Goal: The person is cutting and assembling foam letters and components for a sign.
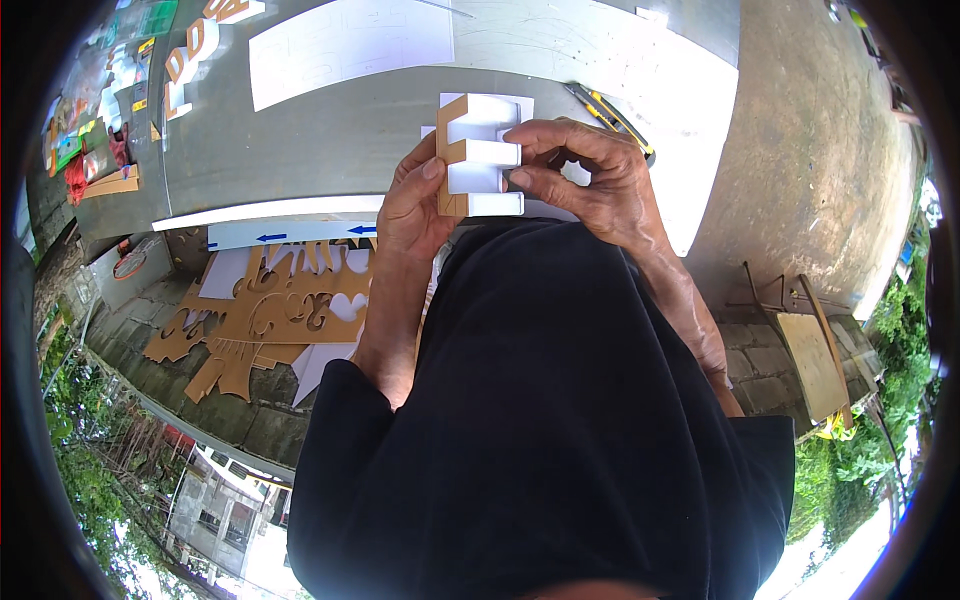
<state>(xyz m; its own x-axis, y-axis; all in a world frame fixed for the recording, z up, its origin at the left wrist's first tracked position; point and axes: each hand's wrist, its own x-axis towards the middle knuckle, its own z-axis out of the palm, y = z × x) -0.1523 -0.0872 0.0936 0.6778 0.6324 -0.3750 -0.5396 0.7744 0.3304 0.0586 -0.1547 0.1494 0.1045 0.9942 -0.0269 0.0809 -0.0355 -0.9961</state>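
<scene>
A three-armed cardboard letter (483,153), brown on its face with white side walls, is held up over the near edge of the table. My left hand (408,205) grips its brown back edge, the thumb lying on the brown face. At the ends of the arms, the thumb and forefinger of my right hand (605,180) close on the white side wall near the middle arm. Some of the right fingers are curled and partly hidden. Just beyond the right hand lies a yellow and black utility knife (612,112) on white sheet material.
A large white sheet (350,50) lies across the grey table (300,130). Several finished cardboard letters (195,45) stand at the far left, near tools and plastic bags. Cut brown cardboard scraps (270,310) lie below the table at left. A wooden board (812,365) leans at right.
</scene>
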